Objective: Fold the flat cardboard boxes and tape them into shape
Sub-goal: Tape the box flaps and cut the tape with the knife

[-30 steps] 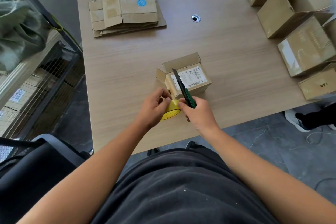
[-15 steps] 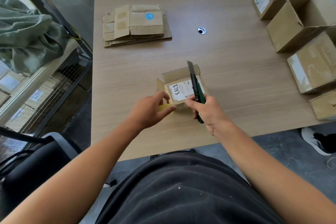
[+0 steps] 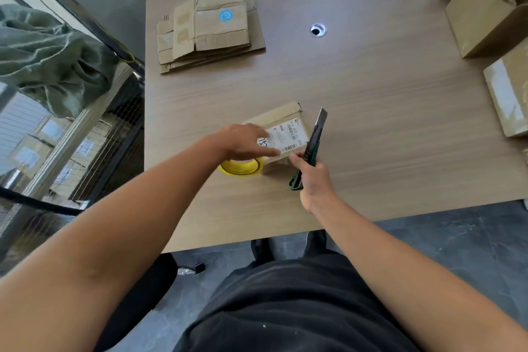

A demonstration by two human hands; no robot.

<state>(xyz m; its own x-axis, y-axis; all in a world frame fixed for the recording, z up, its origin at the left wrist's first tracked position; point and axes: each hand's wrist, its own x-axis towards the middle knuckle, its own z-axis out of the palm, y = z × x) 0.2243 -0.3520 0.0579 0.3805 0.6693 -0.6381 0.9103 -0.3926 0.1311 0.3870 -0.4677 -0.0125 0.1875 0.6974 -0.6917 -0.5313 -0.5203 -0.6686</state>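
Standing over a wooden table [image 3: 371,111], working on a small cardboard box [image 3: 281,118] sitting near the front edge with its white label [image 3: 288,137] facing up. Reaching the left hand [image 3: 245,141] across the top of the box, fingers straight and close together, lying over the label's left end; too blurred for telling whether pressing down or only touching. Hovering that same hand above a yellow tape roll [image 3: 241,167] lying flat on the table, right against the box's near left side. Gripping a green-handled utility knife [image 3: 313,146] in the right hand [image 3: 314,180], fingers curled tight around the handle, blade out and pointing away, running just beside the box's right edge. Leaving a stack of flat cardboard boxes [image 3: 211,31] lying farther back on the left, well apart from both hands. Leaving several folded boxes [image 3: 483,11] crowding the table's right side, and a green cloth [image 3: 51,57] draping over a rack off to the left.
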